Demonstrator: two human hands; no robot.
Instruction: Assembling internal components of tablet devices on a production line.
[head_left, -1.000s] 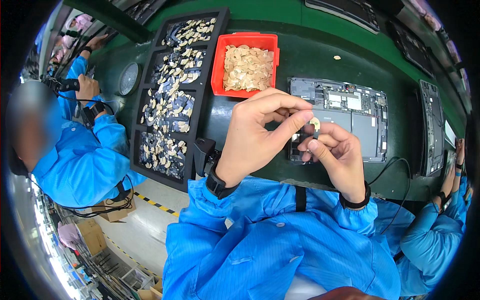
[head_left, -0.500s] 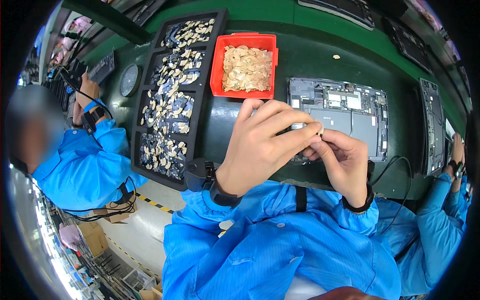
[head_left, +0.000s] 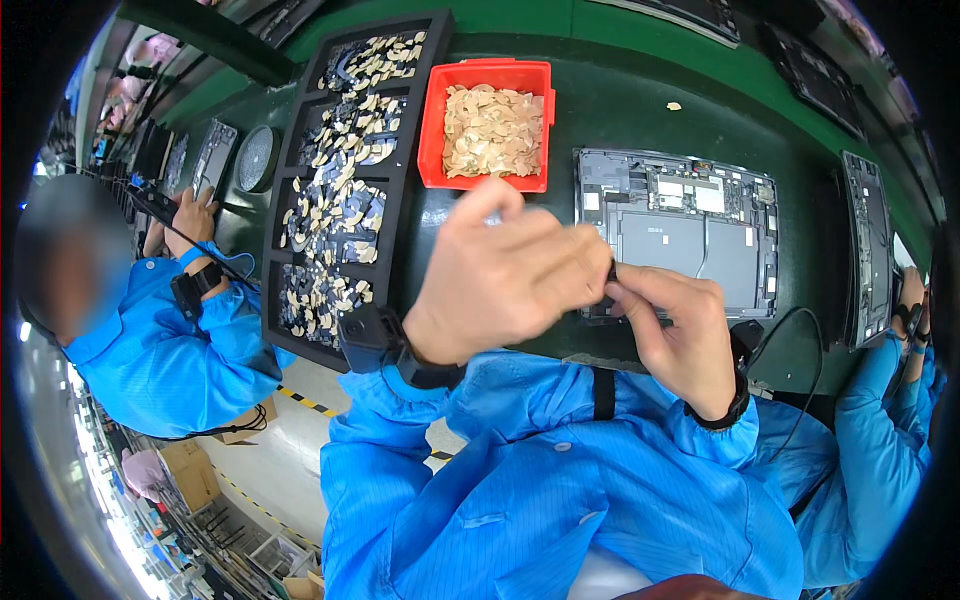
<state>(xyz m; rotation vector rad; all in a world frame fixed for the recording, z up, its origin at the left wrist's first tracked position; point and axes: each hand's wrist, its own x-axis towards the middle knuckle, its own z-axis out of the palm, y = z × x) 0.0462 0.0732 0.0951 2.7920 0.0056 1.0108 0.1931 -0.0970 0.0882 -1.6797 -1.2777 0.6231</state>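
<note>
My right hand (head_left: 675,325) pinches a small black piece (head_left: 611,272) between thumb and forefinger, above the near left edge of an opened laptop (head_left: 640,240) with its battery and circuit board exposed. Close against that piece, my left hand (head_left: 505,275) is closed with fingers curled and somewhat blurred; whatever its fingertips grip is hidden. Just beyond it stands a red bin (head_left: 432,150), filled with cream curved paper pieces (head_left: 492,130). To the left lies a black foam tray (head_left: 392,215), whose compartments carry many small dark pieces and cream curved ones (head_left: 335,215).
One loose cream piece (head_left: 673,106) lies on the green bench. A round dark dish (head_left: 258,158) stands beyond the tray. More opened laptops (head_left: 865,250) are at the right. Co-workers in blue sit on both sides, one with a hand (head_left: 190,220) at the left. A black cable (head_left: 815,340) curves beside my right wrist.
My left hand has moved left and its fingers have curled more. The cream bit between my fingertips no longer shows; a black piece shows in my right hand's pinch, which shifted slightly left.
</note>
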